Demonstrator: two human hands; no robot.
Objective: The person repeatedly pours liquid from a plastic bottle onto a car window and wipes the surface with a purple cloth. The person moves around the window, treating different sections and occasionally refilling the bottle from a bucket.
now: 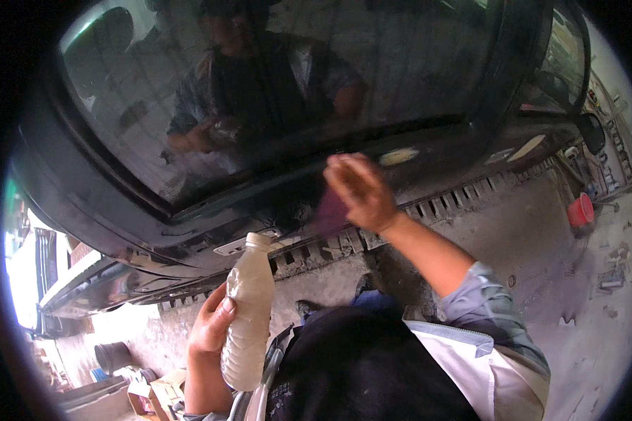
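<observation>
My left hand (214,324) is wrapped round a whitish plastic bottle (249,319), tilted a little with its capped neck up. My right hand (361,191) is raised in front of the dark car door (281,200), below the window, with its fingers close together. From beside its fingers hangs a thin maroon sheet (331,212), smeared by motion; it looks held in the hand, but whether it is cloth or paper I cannot tell. Just right of the hand, a pale bare patch (400,155) shows on the car body. The door handle (246,243) lies near the bottle's cap.
The car window (274,91) reflects me. Along the car's lower side runs a slotted floor grate (463,198). At the right a red bucket (580,210) stands on the concrete floor (484,238). A dark bucket (112,356) and cardboard box (168,393) sit at lower left.
</observation>
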